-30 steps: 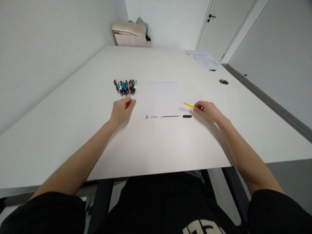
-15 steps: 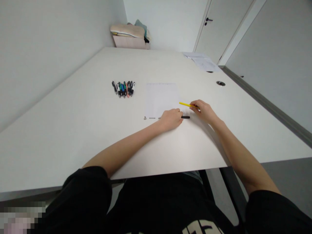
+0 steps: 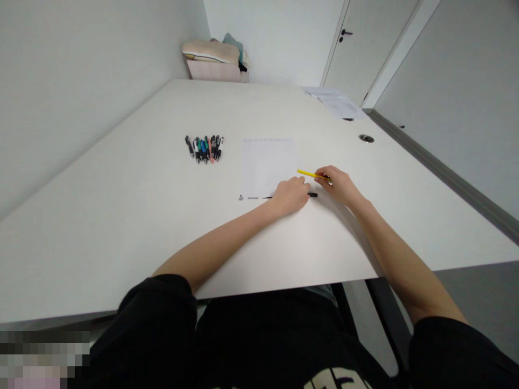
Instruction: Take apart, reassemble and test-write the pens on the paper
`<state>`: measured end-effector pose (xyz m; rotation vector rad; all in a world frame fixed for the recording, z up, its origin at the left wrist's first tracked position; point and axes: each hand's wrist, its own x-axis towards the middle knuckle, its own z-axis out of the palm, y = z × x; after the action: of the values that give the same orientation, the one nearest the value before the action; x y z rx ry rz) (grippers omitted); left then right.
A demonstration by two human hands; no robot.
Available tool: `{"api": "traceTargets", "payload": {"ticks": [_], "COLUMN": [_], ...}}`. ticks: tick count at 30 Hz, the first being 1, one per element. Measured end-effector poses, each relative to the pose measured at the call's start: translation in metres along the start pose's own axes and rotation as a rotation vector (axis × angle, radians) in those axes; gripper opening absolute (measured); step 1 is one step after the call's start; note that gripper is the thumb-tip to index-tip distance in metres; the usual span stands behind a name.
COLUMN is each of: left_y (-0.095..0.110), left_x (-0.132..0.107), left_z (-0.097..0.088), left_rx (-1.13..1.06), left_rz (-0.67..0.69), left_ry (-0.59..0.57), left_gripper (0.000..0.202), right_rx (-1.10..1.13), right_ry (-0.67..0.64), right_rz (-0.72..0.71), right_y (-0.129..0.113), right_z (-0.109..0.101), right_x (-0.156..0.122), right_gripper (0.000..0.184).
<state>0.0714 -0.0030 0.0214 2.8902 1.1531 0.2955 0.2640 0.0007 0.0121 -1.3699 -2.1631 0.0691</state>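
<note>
My right hand [image 3: 335,181] pinches a slim yellow pen [image 3: 306,173], its yellow end pointing left and a dark part showing at the fingers. Beside it, my left hand [image 3: 291,194] rests low over the sheet's lower right corner with its fingers curled; what lies in them is hidden. A black pen barrel [image 3: 313,194] sticks out on the right of those fingers. Left of the hand, in a row, lie a thin dark refill [image 3: 267,198], a small spring-like piece [image 3: 252,198] and a small grey pen tip [image 3: 240,198].
A white paper sheet [image 3: 267,162] lies on the white table [image 3: 121,216]. Several click pens [image 3: 205,149] are lined up to its left. More papers [image 3: 336,102] lie at the far right near a round cable hole [image 3: 366,139]. Folded cloths [image 3: 211,51] sit beyond the far edge.
My left hand has slid a little to the right, covering more of the black barrel and uncovering more of the refill. My right hand and the yellow pen have hardly moved.
</note>
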Motion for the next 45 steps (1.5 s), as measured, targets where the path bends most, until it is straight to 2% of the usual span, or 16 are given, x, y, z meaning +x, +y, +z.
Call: {"api": "traceTargets", "payload": {"ticks": [6, 11, 15, 18, 21, 24, 28, 34, 39, 45], "left_y": [0.004, -0.004, -0.032, -0.062, -0.090, -0.105, -0.101, -0.089, -0.087, -0.086], "left_x": [0.000, -0.013, -0.035, -0.057, -0.079, -0.094, -0.099, -0.095, -0.094, -0.093], "left_z": [0.001, -0.016, -0.037, -0.046, -0.046, -0.040, -0.038, -0.040, -0.035, -0.034], "left_rx": [-0.027, -0.182, -0.439, -0.623, -0.811, -0.989, -1.081, -1.121, -1.140, -1.136], "left_rz": [0.030, -0.008, -0.104, -0.271, -0.380, -0.469, -0.547, -0.502, -0.474, -0.439], "left_ry": [0.003, 0.066, 0.155, 0.268, 0.353, 0.402, 0.396, 0.409, 0.401, 0.399], "left_gripper": [0.023, 0.016, 0.008, 0.009, 0.019, 0.028, 0.031, 0.035, 0.035, 0.034], "right_rx": [0.007, -0.016, -0.017, -0.010, -0.012, 0.003, 0.022, 0.054, 0.064, 0.022], "right_ry": [0.003, 0.018, 0.023, 0.030, 0.037, 0.044, 0.077, 0.124, 0.128, 0.122], "right_rz": [0.019, 0.027, 0.009, 0.000, -0.020, -0.055, -0.122, -0.177, -0.214, -0.214], "right_y": [0.000, 0.001, 0.002, -0.001, -0.011, -0.028, -0.054, -0.080, -0.087, -0.085], "right_z": [0.000, -0.002, -0.003, -0.002, 0.000, 0.002, 0.007, 0.012, 0.013, 0.014], "right_x": [0.000, 0.000, 0.000, 0.001, 0.002, 0.002, 0.002, -0.001, -0.001, -0.001], "right_gripper": [0.019, 0.018, 0.019, 0.020, 0.020, 0.019, 0.021, 0.020, 0.020, 0.020]}}
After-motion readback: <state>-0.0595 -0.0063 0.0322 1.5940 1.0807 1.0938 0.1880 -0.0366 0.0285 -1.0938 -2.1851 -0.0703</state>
